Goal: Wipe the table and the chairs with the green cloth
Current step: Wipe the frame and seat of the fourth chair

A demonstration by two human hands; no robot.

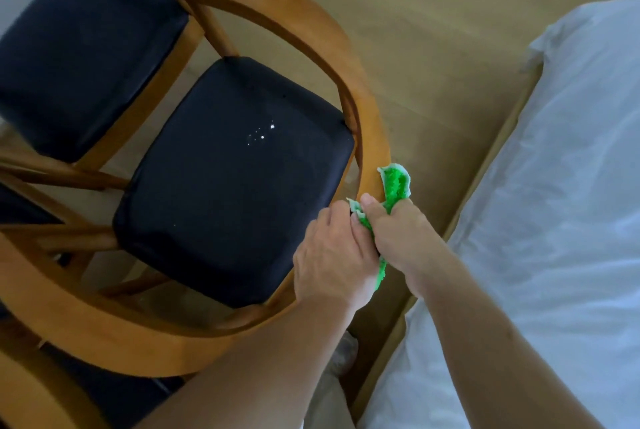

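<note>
While both the left hand (332, 252) and right hand (401, 231) grip the green cloth (394, 182) bunched against the chair (367, 110) rail at lower centre, wadded folds risk skipping wood; seat crumbs (263, 136) remain.

A chair (235, 182) is sitting at frame centre, with a second chair (86, 58) lying at upper left. A bed (554, 220) is running down the right side. Both hands are meeting on the cloth (394, 186) at the centre chair's right rail.
</note>
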